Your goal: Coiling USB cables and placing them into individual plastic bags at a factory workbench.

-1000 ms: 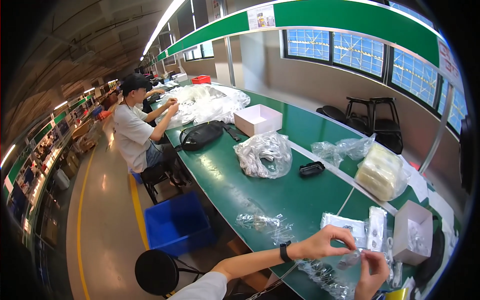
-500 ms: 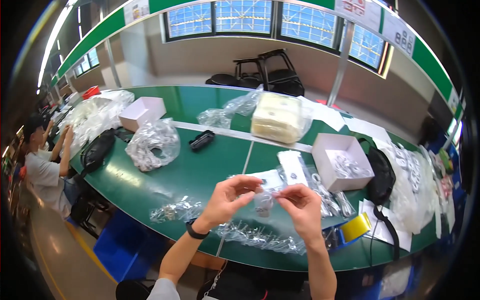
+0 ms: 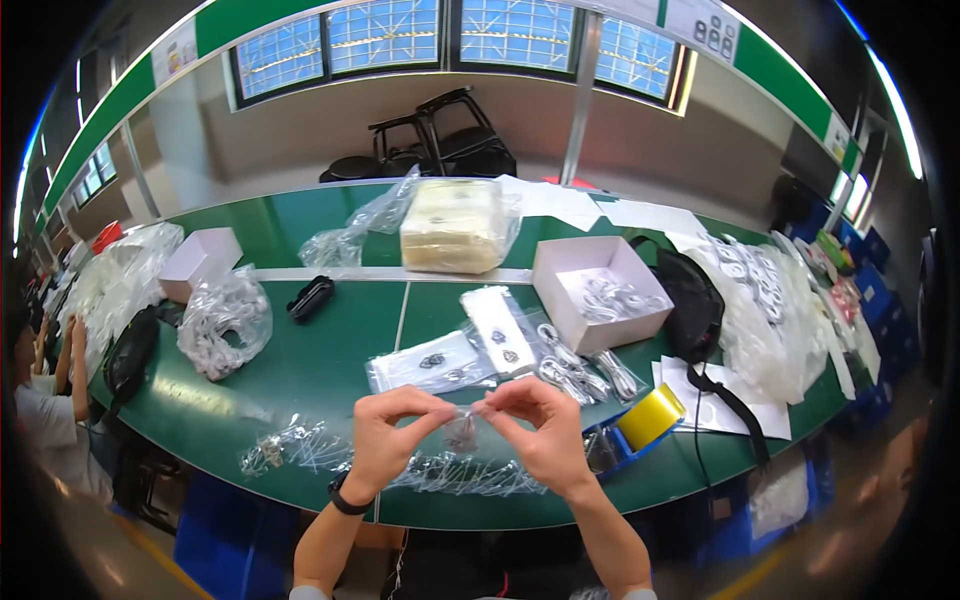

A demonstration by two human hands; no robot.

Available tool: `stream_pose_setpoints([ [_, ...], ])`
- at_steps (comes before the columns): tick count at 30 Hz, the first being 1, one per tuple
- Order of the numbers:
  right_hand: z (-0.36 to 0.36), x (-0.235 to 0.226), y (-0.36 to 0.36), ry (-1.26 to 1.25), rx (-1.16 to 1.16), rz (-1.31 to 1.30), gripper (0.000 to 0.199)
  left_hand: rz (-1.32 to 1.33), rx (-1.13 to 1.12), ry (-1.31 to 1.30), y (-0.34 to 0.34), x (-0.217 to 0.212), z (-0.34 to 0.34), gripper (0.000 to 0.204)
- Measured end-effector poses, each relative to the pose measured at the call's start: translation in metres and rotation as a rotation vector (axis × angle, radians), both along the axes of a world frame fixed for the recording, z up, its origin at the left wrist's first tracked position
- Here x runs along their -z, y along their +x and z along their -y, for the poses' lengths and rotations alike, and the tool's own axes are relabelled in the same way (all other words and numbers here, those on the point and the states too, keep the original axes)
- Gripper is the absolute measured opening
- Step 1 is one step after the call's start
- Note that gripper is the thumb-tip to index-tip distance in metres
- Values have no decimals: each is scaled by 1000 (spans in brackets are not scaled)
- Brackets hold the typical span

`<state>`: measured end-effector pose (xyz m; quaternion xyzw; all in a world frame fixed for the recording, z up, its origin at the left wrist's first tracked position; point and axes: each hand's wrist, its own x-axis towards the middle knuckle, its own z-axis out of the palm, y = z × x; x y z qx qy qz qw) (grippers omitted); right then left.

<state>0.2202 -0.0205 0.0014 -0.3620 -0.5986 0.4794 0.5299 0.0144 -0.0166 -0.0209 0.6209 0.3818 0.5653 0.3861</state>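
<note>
A small clear plastic bag (image 3: pixel 461 432) hangs by its top edge between my hands, above the near part of the green table. At its left corner, my left hand (image 3: pixel 392 432) pinches with thumb and forefinger; a black band circles that wrist. My right hand (image 3: pixel 543 430) pinches the other corner. What is inside the bag is too blurred to name. Under and behind my hands lies a row of small clear bags (image 3: pixel 470 474), with another pile of bags (image 3: pixel 292 447) to the left. Just beyond are two flat white packets, one lying crosswise (image 3: pixel 425 365) and one lengthwise (image 3: pixel 497 322).
Right of my hands sits a blue dispenser with yellow tape (image 3: pixel 650 418). Behind it are bundled white cables (image 3: pixel 572 378), a white box of cables (image 3: pixel 555 262) and a black bag (image 3: pixel 690 305). A wrapped cream stack (image 3: pixel 452 228) stands at the back. A person (image 3: pixel 50 420) works far left.
The view has swung right, so the table's things sit further left. My left finger and thumb, apart before, have come together on the bag's edge. The right hand keeps its pinch.
</note>
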Motion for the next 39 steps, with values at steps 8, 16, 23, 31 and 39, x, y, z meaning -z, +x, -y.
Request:
stream_pose_setpoints([
  [8,-10,-8,26,294,-56,384,16,-156,28,99,18,-19,-1,8],
  [16,-29,-44,45,453,26,608,5,-184,67,78,17,-21,-16,7],
  [23,-107,-80,102,654,932,740,15,92,-37,-24,-7,-5,-37,8],
  [31,-118,-1,79,381,603,1238,20,125,-16,-91,-13,3,-38,10],
  [39,-139,74,39,227,633,1650,8,66,38,-141,-11,4,-36,12],
])
